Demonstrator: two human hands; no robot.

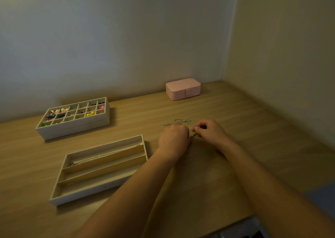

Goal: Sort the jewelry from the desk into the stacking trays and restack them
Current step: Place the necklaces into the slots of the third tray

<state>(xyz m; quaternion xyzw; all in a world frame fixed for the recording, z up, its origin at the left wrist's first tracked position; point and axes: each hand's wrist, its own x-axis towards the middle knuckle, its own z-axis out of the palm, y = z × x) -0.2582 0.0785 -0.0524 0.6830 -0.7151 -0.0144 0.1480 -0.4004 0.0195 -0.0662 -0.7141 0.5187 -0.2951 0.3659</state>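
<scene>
Both hands meet over the middle of the desk (199,183), a little toward its right edge. The left hand (174,139) shows its back to the camera, its fingers curled under and mostly hidden. The right hand (210,130) has its fingers curled too, with thumb and forefinger closed narrowly. A thin chain (193,135) runs across the short gap between them, each hand pinching 1 end; it is too fine and blurred to tell more.

Just beyond the knuckles, toward the back edge, a small heap of loose silver jewelry (183,121) lies on the wood, close to the hands; I cannot tell whether it touches them.

Left of the hands, near the front edge, the long-slot tray (87,192) sits at an angle with 3 lengthwise compartments. A silver necklace (101,156) lies stretched along the farthest compartment; the other 2 show only their lining.

Farther back toward the left edge, the grid tray (72,127) rests on top of a second tray (78,133). Its small cells hold colourful pieces, among them yellow beads (90,114) and a pink flower (101,107).

A closed pink case (183,88) stands at the back edge, against the wall.
</scene>
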